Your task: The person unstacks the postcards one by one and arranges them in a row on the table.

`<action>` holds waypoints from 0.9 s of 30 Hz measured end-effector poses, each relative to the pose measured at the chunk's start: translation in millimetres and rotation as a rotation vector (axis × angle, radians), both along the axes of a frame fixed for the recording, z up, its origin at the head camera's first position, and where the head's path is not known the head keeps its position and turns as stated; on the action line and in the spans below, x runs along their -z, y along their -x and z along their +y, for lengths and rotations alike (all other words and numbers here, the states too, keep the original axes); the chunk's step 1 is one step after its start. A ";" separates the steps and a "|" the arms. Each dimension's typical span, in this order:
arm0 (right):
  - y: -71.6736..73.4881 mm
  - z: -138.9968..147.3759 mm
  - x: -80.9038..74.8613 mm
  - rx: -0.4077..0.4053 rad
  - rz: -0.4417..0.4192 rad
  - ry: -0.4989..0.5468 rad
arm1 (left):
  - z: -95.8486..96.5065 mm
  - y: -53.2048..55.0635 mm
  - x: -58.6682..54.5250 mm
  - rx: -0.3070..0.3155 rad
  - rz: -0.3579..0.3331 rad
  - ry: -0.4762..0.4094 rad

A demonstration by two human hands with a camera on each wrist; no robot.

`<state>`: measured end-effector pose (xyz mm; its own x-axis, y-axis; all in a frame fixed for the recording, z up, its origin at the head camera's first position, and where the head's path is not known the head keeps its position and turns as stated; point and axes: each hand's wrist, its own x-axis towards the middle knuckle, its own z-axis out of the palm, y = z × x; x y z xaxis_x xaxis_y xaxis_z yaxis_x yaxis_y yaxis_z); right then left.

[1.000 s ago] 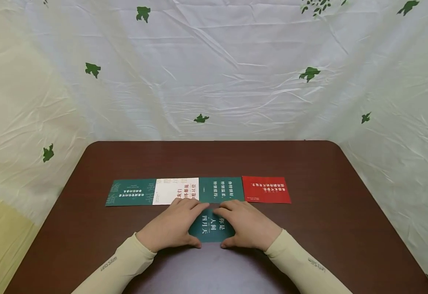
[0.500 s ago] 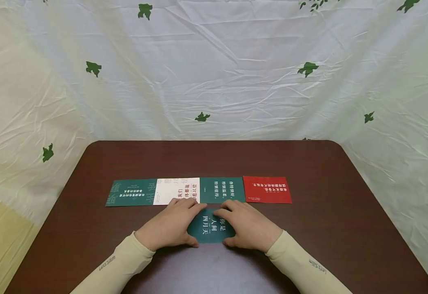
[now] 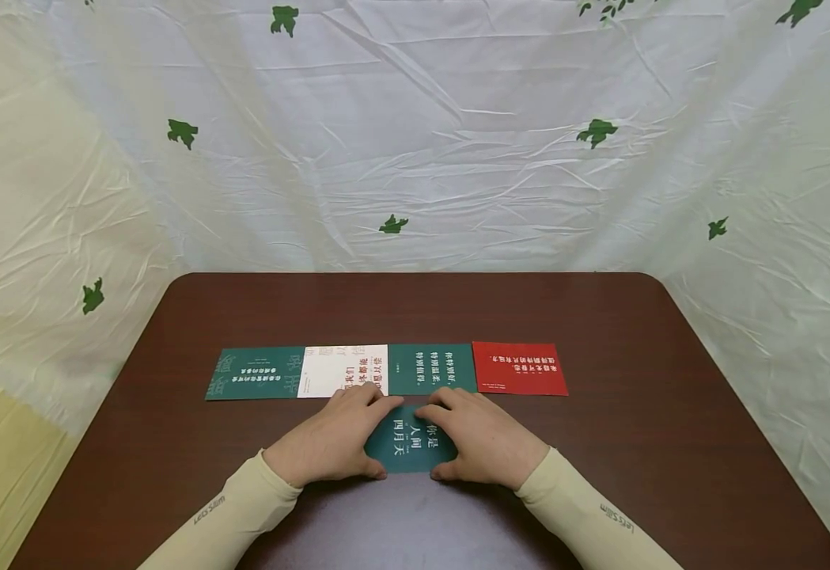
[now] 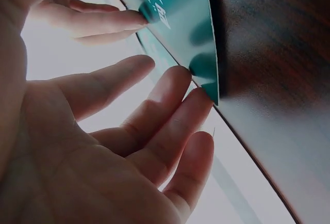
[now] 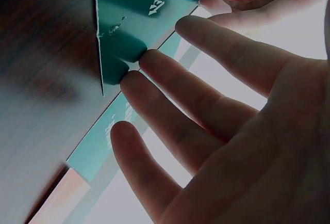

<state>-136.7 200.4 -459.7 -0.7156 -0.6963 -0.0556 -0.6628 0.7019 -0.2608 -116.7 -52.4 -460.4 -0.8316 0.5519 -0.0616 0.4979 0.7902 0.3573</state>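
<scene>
A dark green card [image 3: 411, 439] with white characters lies flat on the table, in front of a row of cards. My left hand [image 3: 329, 437] is at its left side and my right hand [image 3: 491, 440] at its right. Both hands cover parts of its side edges. In the left wrist view, fingertips [image 4: 178, 77] meet the card's corner, the fingers extended and slightly bent. The right wrist view shows fingertips [image 5: 133, 79] at the opposite corner in a like pose. Each thumb lies by a near corner.
Beyond the hands, the row holds a green card [image 3: 254, 372], a white card [image 3: 325, 372], another green card [image 3: 429, 368] and a red card [image 3: 520, 368]. They lie edge to edge on the brown table [image 3: 415, 305]. White cloth [image 3: 457, 182] with green leaves hangs behind.
Both hands and the card between them stay nearly in place. Only a slight shift of the head view shows.
</scene>
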 end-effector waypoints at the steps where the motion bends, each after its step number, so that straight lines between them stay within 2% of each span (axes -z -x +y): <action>1: -0.2 0.4 0.1 0.000 0.002 0.001 | -0.1 -0.1 0.1 0.005 0.004 -0.005; 8: 0.2 1.9 0.0 -0.003 0.007 0.001 | -0.1 -0.3 -0.9 0.016 -0.029 -0.045; 12: 0.8 0.5 -0.9 -0.003 -0.007 -0.007 | -1.2 -1.5 -0.5 0.017 -0.038 -0.034; 20: 3.9 4.0 -5.4 0.020 -0.009 0.004 | 2.3 0.9 -0.6 0.053 0.037 -0.050; 27: 3.4 19.0 -8.0 0.098 -0.033 0.049 | 20.6 7.6 -3.1 0.058 0.046 -0.062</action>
<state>-140.1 219.4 -451.7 -0.7786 -0.6257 -0.0475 -0.5823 0.7486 -0.3171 -124.3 -31.9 -457.3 -0.7995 0.6005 0.0117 0.5589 0.7366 0.3808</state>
